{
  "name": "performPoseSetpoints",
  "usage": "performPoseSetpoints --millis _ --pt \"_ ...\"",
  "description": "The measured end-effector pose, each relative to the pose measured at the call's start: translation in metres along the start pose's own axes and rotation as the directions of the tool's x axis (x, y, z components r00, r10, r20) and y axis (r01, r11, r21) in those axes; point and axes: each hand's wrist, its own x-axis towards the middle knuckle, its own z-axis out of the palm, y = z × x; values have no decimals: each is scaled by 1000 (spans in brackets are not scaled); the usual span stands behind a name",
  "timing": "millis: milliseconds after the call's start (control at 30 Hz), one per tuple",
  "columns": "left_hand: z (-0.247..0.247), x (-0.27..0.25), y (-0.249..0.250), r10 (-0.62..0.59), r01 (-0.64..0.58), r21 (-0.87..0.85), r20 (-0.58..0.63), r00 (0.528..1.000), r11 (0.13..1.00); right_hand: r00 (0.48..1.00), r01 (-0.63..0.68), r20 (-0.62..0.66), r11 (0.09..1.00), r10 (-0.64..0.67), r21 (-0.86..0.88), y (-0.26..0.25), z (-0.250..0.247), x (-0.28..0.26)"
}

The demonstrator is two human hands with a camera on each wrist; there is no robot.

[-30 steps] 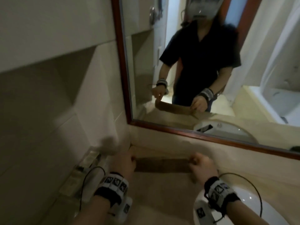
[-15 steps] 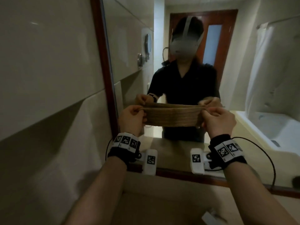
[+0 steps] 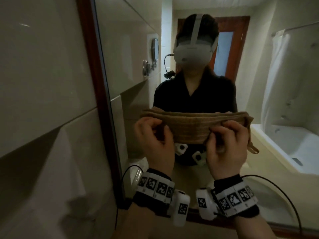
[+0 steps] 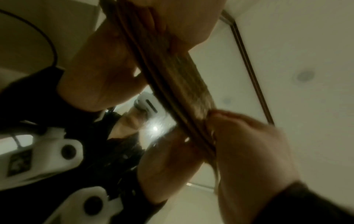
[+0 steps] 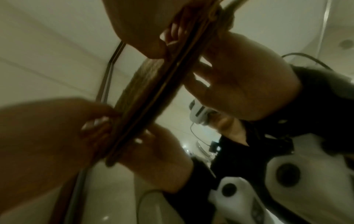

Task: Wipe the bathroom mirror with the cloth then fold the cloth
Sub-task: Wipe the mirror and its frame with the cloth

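The mirror now fills the view. The cloth, raised from the desk a second ago, stretches in front of it, folded in layers. Left hand and right hand pinch its ends, fingers clenched on fabric; wiping looks imminent.

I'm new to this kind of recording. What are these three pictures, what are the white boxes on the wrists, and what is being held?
No robot here: a person stands at a bathroom mirror. The big picture comes from a camera on their head; the two dark ones come from the white cameras strapped to each wrist, looking up along the hands. The left hand and right hand pinch a folded brown cloth between them, held up before the glass. The figure in the headset is their reflection.
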Motion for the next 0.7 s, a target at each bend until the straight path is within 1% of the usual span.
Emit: performPoseSetpoints --millis 67,133,200,267,333,400,467,567,700 --pt "6 -11 -6 118 -122 101 52 992 987 997 71 43 996 -69 -55 6 4 -11" --pt "13 -19 -13 181 -201 210 113 977 957 986 148 91 985 -140 -85 7 5 -15" --pt "20 -24 -17 204 -266 339 208 957 902 969 205 169 968 -180 -146 9 5 -13" --pt "24 -24 -18 171 -294 443 296 940 847 954 204 268 946 -134 -252 12 6 -11" --pt "27 -24 -16 130 -297 534 328 936 792 941 187 334 912 -60 -365 13 7 -11" --pt "31 -22 -13 85 -262 587 311 946 766 933 167 361 893 -6 -418 11 8 -12" --pt "34 -19 -12 60 -231 606 289 956 761 930 140 366 898 25 -417 7 7 -9" --pt "32 -15 -12 68 -238 607 289 955 758 936 103 347 910 47 -401 0 5 -3" --pt "30 -12 -11 72 -230 592 277 958 772 943 21 307 897 130 -443 -7 10 7"
